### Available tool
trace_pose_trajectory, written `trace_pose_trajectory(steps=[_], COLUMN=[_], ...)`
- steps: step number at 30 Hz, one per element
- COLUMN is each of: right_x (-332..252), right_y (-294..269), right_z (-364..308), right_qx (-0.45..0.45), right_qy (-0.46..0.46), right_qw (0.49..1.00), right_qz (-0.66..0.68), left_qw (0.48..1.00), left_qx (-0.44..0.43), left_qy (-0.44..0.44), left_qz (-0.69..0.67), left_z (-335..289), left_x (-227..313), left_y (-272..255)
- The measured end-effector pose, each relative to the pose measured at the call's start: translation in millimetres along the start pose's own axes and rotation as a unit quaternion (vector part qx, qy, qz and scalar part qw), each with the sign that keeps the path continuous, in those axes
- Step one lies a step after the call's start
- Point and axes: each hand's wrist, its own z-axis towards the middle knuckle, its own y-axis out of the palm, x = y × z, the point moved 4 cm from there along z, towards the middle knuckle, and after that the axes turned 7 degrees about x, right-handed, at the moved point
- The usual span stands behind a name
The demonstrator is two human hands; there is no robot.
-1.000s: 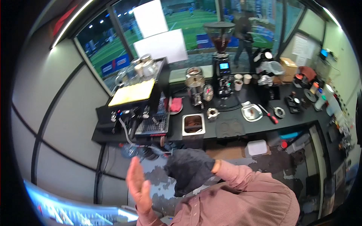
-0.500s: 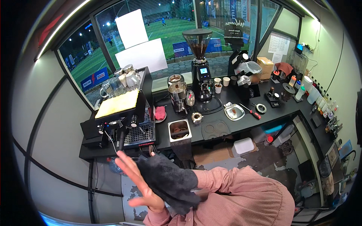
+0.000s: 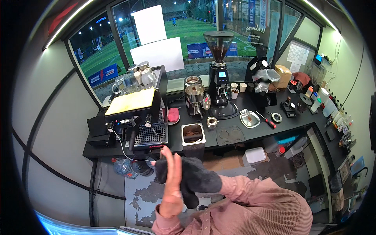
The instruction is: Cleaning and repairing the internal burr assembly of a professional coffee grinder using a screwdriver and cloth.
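My left hand (image 3: 171, 192) is raised with its fingers stretched upward and nothing in it. Just right of it, a dark grey cloth (image 3: 196, 176) covers my right hand, which holds it; the fingers are mostly hidden beneath the cloth. Both hands are below the counter's front edge, in front of the espresso machine (image 3: 156, 135). From the machine, a thin white cord (image 3: 122, 147) hangs down to beside the cloth. A black portafilter handle (image 3: 132, 139) sticks out of the machine. A yellow cloth (image 3: 131, 102) lies on its top, beside glass jugs and cups.
A metal bin (image 3: 183, 136) with coffee grounds stands right of the machine. Beyond it are a portafilter (image 3: 212, 123), a coffee grinder (image 3: 220, 78), a rubber mat (image 3: 231, 136), a metal tray (image 3: 257, 121) and a screwdriver (image 3: 269, 123). Large water bottles (image 3: 124, 168) stand on the floor, left.
My left hand has swung from a leftward tilt to upright and moved right. The cloth on my right hand has moved right with it and bunched closer. The whole view has shifted slightly.
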Motion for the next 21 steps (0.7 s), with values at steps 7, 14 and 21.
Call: trace_pose_trajectory(steps=[7, 14, 21], right_x=[-8, -15, -56], right_y=[-103, -165, -233], right_z=[-52, -25, -55], right_qx=[-0.099, -0.047, 0.176], right_qy=[0.044, 0.254, 0.225], right_qw=[0.967, 0.958, 0.956], right_qz=[-0.229, -0.124, 0.069], left_qw=[0.993, 0.948, 0.985], left_qx=[0.000, -0.131, -0.094], left_qy=[0.082, -0.007, 0.132], left_qz=[0.085, -0.290, 0.059], left_z=[-3, 43, 28], left_x=[-45, -54, -31], left_y=[62, 110, 230])
